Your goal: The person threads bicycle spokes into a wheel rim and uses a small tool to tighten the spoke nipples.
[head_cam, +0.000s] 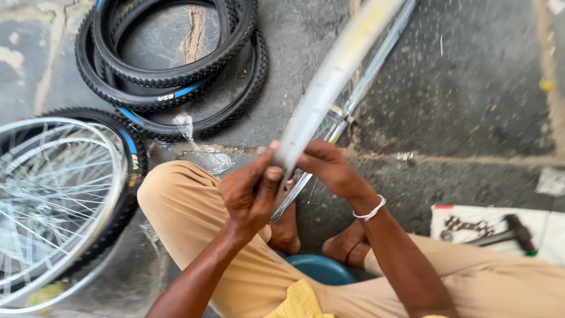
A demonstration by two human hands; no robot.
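Observation:
A bare silver bicycle rim [341,65] stands on edge in front of me, blurred, its lower part between my hands. My left hand [250,197] grips the rim edge with thumb and fingers closed on it. My right hand [329,168] holds the same rim from the other side, a white band on the wrist. My tan trousers [188,212] and bare feet [288,227] are below the rim.
Several black tyres [170,76] lie piled at the back left. A spoked wheel [56,188] with a tyre on it lies at the left. A hammer [506,232] rests on a white cloth at the right. A blue stool [323,268] is under me.

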